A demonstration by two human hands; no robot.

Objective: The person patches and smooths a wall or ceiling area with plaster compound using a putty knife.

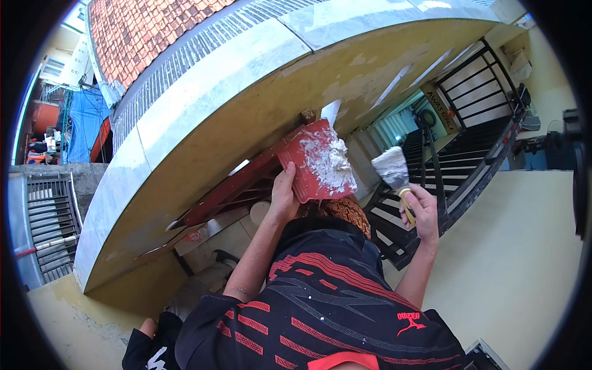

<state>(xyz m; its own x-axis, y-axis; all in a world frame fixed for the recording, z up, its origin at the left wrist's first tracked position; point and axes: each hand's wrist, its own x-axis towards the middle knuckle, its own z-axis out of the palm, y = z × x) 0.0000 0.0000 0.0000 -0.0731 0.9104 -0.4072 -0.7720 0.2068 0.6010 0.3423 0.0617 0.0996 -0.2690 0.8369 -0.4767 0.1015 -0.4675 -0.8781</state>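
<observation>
My left hand (283, 190) grips the lower left edge of a red plastic board (295, 151). A thick, uneven heap of white paste (338, 161) is smeared over the board's right part. To the right, my right hand (422, 209) is closed round the yellowish handle of a putty knife (390, 169), whose metal blade points up and carries white paste. The blade is apart from the board.
A curved yellow ledge (163, 197) with pale tiled edging arches ahead, with a red ladder-like frame (228, 194) underneath. A black metal stair railing (450, 185) curves down the right. Another person's dark sleeve (147, 348) shows at the lower left.
</observation>
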